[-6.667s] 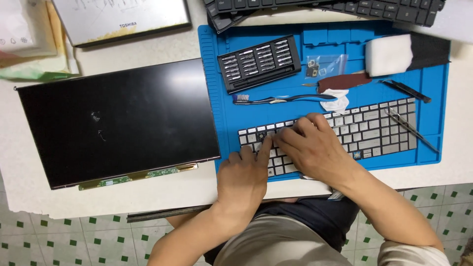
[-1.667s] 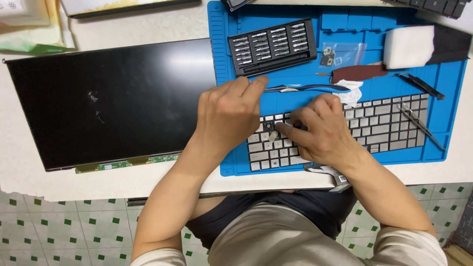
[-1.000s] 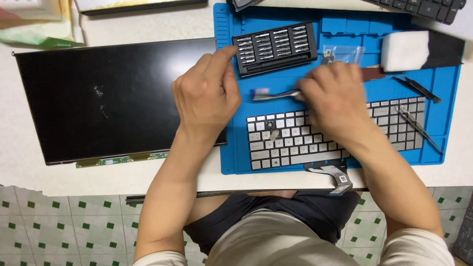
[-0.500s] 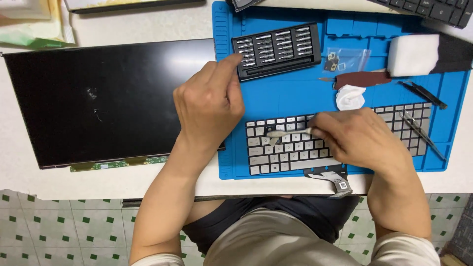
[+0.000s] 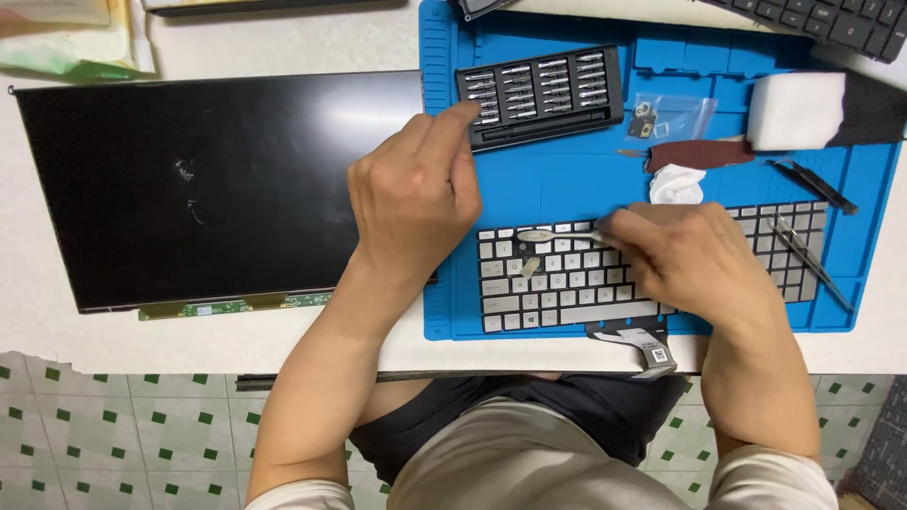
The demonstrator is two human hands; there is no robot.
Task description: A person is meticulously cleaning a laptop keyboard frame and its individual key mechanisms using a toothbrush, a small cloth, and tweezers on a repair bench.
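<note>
Clutter lines the far-left edge of the tabletop (image 5: 57, 340): a green and cream packet (image 5: 71, 42) at the top corner. Next to it lies a bare black display panel (image 5: 217, 184), face up, its green circuit strip along the near edge. Its right side runs under the edge of the blue work mat (image 5: 557, 184). The left hand (image 5: 416, 194) hangs over that seam with fingers loosely curled, holding nothing; its forefinger tip touches the near left corner of the black screwdriver bit case (image 5: 540, 94). Below, on the mat, lies the grey laptop keyboard (image 5: 557, 279), its ribbon cable (image 5: 638, 342) hanging over the tabletop's near edge. The right hand (image 5: 694, 260) covers the keyboard's middle, fingers pinched on a thin silver tool (image 5: 557, 235) that lies across the top key rows. Farther right sit a small clear bag of parts (image 5: 666, 113), a dark red strip (image 5: 699, 154), a white wad (image 5: 676, 185), a white block (image 5: 796, 110), and tweezers (image 5: 803, 250) on the keyboard's right end.

Against half a second ago, the left forefinger has slipped from the case's side to its near corner; the right hand sits much as it did.
</note>
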